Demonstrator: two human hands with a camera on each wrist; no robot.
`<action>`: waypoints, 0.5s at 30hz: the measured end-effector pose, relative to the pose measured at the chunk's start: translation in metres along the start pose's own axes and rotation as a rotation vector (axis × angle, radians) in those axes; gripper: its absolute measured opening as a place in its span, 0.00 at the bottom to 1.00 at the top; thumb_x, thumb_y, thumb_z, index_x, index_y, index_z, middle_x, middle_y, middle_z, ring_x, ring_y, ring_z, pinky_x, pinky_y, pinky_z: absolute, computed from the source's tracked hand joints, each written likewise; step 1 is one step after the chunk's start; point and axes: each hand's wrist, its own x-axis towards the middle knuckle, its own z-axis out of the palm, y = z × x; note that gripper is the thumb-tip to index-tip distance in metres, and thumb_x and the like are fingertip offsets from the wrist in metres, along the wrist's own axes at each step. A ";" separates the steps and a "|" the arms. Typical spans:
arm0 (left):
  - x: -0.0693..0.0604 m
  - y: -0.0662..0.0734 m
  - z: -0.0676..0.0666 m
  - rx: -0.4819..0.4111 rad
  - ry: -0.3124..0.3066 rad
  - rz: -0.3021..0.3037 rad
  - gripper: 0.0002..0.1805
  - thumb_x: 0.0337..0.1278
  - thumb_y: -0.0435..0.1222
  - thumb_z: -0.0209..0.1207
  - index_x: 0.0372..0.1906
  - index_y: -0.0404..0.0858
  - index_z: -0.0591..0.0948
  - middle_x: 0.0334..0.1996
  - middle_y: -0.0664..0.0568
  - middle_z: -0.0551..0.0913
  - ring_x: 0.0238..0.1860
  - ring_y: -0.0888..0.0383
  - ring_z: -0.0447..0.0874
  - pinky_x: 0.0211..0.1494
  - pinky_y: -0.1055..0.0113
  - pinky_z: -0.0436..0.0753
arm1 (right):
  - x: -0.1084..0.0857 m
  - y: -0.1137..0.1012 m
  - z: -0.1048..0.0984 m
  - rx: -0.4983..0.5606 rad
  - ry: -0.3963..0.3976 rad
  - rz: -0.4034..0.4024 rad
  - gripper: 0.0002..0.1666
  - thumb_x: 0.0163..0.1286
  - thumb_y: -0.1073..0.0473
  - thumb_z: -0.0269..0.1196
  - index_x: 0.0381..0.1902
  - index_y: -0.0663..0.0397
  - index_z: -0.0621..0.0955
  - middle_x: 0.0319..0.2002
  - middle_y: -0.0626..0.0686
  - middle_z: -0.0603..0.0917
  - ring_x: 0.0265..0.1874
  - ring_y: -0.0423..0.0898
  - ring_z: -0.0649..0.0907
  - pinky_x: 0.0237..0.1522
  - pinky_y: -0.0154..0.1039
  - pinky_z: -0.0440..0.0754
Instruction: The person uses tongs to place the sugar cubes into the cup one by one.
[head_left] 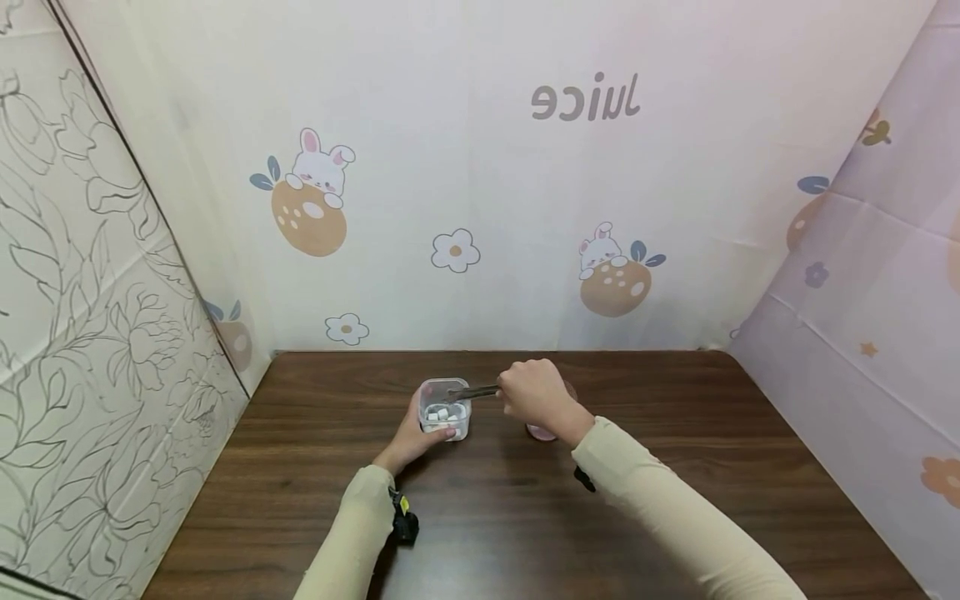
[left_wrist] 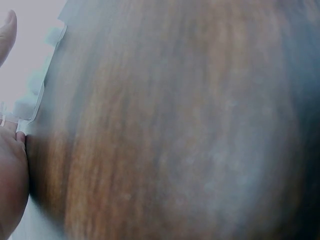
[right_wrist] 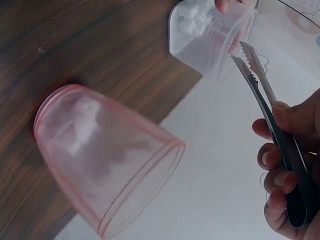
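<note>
My left hand (head_left: 408, 437) grips a clear plastic container (head_left: 442, 388) from its left side, the thumb across the near wall. Several small white cubes (head_left: 441, 414) lie in its bottom. In my right hand (head_left: 536, 392) are metal tongs (head_left: 482, 391), pinched between thumb and fingers. Their serrated tips point left over the container's opening. The right wrist view shows these tips a little apart with nothing between them. Below my right hand stands a translucent pink cup (right_wrist: 115, 150), mostly hidden in the head view. Something whitish shows through its wall, too blurred to tell.
The dark wooden table (head_left: 495, 517) carries the container and the cup, which stand a short way apart. A printed cloth wall (head_left: 465, 183) rises behind the table's back edge. More cloth walls (head_left: 97, 292) close off both sides.
</note>
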 end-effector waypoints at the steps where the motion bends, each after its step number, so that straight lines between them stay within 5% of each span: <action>1: 0.000 0.000 0.000 -0.001 -0.001 0.000 0.51 0.46 0.25 0.67 0.72 0.26 0.47 0.69 0.28 0.53 0.66 0.35 0.56 0.67 0.45 0.56 | 0.002 -0.002 0.002 -0.004 -0.001 -0.005 0.20 0.56 0.55 0.69 0.10 0.45 0.73 0.09 0.43 0.65 0.09 0.39 0.61 0.10 0.36 0.64; 15: 0.013 -0.040 0.000 -0.023 0.035 0.025 0.53 0.44 0.26 0.70 0.73 0.37 0.50 0.67 0.37 0.61 0.64 0.43 0.62 0.66 0.51 0.60 | 0.020 -0.023 0.017 -0.116 -0.046 -0.066 0.18 0.41 0.52 0.74 0.10 0.45 0.74 0.11 0.43 0.71 0.11 0.39 0.63 0.12 0.38 0.70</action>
